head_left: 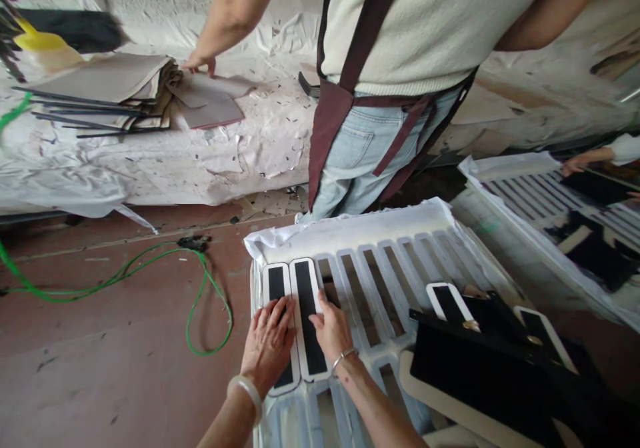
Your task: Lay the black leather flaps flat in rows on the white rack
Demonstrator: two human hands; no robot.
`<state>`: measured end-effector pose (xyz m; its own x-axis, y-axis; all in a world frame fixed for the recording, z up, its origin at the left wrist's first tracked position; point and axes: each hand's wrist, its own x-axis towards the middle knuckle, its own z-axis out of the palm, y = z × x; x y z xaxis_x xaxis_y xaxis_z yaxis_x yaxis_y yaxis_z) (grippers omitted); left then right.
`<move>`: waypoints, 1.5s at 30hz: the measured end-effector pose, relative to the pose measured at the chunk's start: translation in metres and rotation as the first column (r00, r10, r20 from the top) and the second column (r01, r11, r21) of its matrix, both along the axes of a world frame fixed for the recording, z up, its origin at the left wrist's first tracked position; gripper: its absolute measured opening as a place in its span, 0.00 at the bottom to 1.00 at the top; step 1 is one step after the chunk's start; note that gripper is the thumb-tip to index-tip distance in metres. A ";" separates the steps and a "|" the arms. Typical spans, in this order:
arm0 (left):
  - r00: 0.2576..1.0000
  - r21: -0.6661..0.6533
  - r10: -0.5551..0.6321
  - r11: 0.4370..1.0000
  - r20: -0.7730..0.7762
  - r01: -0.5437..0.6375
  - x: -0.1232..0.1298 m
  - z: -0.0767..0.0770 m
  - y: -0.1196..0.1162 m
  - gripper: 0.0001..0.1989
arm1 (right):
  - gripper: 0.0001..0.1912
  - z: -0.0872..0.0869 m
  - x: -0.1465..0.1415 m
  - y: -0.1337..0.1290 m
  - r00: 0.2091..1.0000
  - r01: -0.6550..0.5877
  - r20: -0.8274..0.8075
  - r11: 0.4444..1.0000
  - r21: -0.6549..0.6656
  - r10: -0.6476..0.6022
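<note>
As a slatted rack [357, 233] held two white-edged black panels [307, 295] side by side at its left, the left hand [270, 338] lay loosely spread over the left one; the right hand [333, 333] touched the other's edge, whether pinching I couldn't tell.

A workshop is being shared by several people [430, 35].
At the upper centre a maroon apron [327, 118] is being worn; at the upper left, sheets [213, 105] are being handled on a scrap-littered bench [200, 168]. At the lower centre, white-edged black strips [306, 321] are being touched on a slatted rack [373, 353], and a similar rack [515, 167] is being used at the right.
</note>
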<state>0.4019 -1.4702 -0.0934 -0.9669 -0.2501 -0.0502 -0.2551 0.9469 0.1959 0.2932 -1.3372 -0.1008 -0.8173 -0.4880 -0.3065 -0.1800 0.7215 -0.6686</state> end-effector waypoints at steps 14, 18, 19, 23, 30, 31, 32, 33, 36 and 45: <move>0.990 -0.113 -0.118 0.986 0.071 0.126 -0.008 0.004 -0.008 0.28 | 0.34 -0.006 -0.006 0.005 0.996 -0.088 -0.006 0.996 -0.018 0.088; 0.985 -0.140 -0.149 0.977 0.089 0.160 -0.010 0.006 -0.008 0.27 | 0.33 -0.001 -0.008 0.000 0.991 -0.126 -0.026 0.984 0.125 0.130; 0.985 -0.154 -0.151 0.975 0.083 0.162 -0.010 0.005 -0.008 0.27 | 0.34 0.002 -0.008 -0.002 0.988 -0.142 -0.030 0.975 0.171 0.149; 0.980 -0.202 -0.197 0.960 -0.006 0.192 -0.010 -0.003 -0.009 0.26 | 0.39 0.026 -0.006 0.007 0.973 -0.212 -0.037 0.944 0.253 0.229; 0.919 -0.209 -0.337 0.932 -0.204 0.295 -0.010 -0.023 -0.015 0.34 | 0.30 0.098 0.006 0.161 0.961 -0.082 -0.238 0.968 0.237 0.140; 0.920 -0.211 -0.334 0.933 -0.203 0.292 -0.010 -0.026 -0.016 0.34 | 0.28 0.102 0.006 0.191 0.950 -0.046 -0.282 0.952 0.304 0.136; 0.921 -0.211 -0.331 0.934 -0.203 0.289 -0.010 -0.029 -0.018 0.34 | 0.27 0.102 0.006 0.220 0.936 -0.022 -0.320 0.928 0.371 0.150; 0.922 -0.210 -0.330 0.934 -0.201 0.289 -0.010 -0.031 -0.018 0.35 | 0.28 0.098 0.005 0.246 0.914 -0.019 -0.361 0.909 0.417 0.185; 0.917 -0.221 -0.343 0.929 -0.202 0.298 -0.011 -0.035 -0.019 0.35 | 0.40 0.075 0.004 0.301 0.843 -0.092 -0.417 0.855 0.510 0.339; 0.933 -0.256 -0.280 0.941 -0.227 0.220 -0.016 -0.027 0.002 0.36 | 0.14 0.127 -0.048 0.287 0.932 -0.290 -0.120 0.902 0.321 0.343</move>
